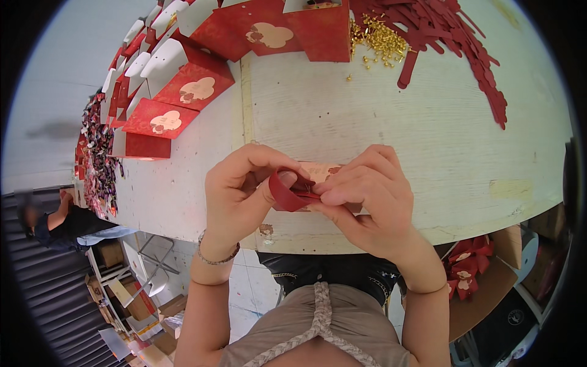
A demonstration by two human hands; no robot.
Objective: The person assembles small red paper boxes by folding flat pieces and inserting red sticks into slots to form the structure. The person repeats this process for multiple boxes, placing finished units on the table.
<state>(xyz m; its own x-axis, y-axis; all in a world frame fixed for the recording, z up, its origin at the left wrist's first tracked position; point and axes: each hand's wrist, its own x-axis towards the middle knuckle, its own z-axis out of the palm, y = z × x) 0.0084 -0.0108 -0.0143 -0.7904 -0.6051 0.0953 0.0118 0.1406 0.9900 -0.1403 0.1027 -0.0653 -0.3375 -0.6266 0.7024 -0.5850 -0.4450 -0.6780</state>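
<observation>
The left hand [241, 189] and the right hand [367, 196] are meeting over the near edge of the table [379, 128], close to its middle. Both are holding one small red piece. The left fingers are closing on a red strip [284, 191] that is bending into a loop, with the thumb pressing on its curved side. The right thumb and fingers are pinching the other end of the strip, and they are also resting on a small card [318, 171] with a pale pattern, which is lying partly hidden under the hands. I cannot tell if the strip is already joined to the card.

At the far left corner, many folded red boxes [183, 92] with a pale emblem are standing in a long row. At the far edge, a heap of small gold pins [379, 40] is lying just beside a pile of red strips [452, 43], which is spreading toward the right edge. Another person [55, 223] is sitting beyond the left edge.
</observation>
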